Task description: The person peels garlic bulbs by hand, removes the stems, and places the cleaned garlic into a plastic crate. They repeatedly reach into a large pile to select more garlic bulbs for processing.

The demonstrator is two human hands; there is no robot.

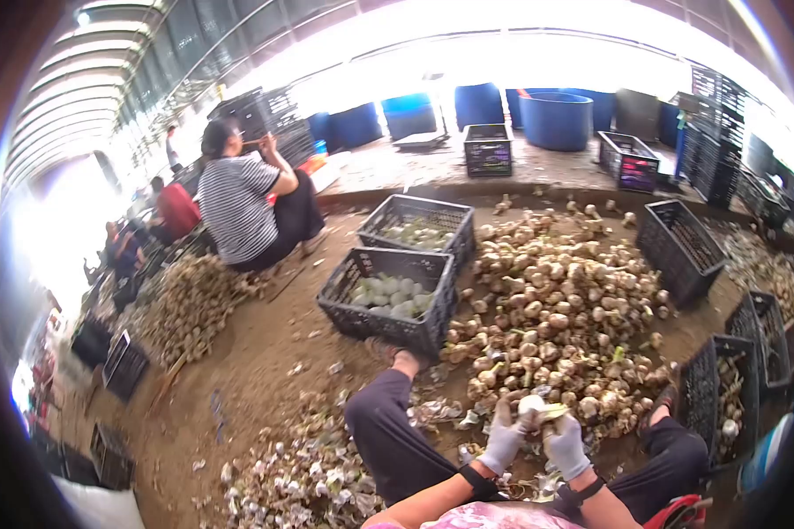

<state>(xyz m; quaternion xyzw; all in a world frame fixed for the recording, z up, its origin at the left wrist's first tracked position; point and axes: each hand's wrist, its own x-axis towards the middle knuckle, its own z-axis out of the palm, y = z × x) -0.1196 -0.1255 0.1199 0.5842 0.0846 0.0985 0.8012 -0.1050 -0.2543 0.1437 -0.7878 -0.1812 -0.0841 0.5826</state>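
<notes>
Low at the frame's bottom centre, both gloved hands meet over one pale, round garlic bulb (532, 406) with a yellowish scrap of skin sticking out to its right. Left hand (505, 438), in a whitish glove with a dark wrist strap, curls closed around the bulb from the left; right hand (565, 443), gloved the same way, closes on it from the right, fingers at the loose skin. Bulb sits raised between the two hands, just above the person's lap, between knees in dark trousers. Directly beyond it spreads a big tan heap of unpeeled garlic bulbs (556, 309) on the dirt floor (265, 353). Left of the heap, near the person's foot, stands a black plastic lattice crate (388, 300) holding pale cleaned bulbs; a second black crate (419, 225) just behind it holds more. Another black crate (723, 410) stands just beside the right knee, partly filled. Papery white peelings (300, 476) litter the floor beside the left leg. Further back on the left a co-worker in a striped shirt (238, 207) sits facing away beside another garlic pile (190, 304). Blue round tubs (556, 119) line the far edge.
</notes>
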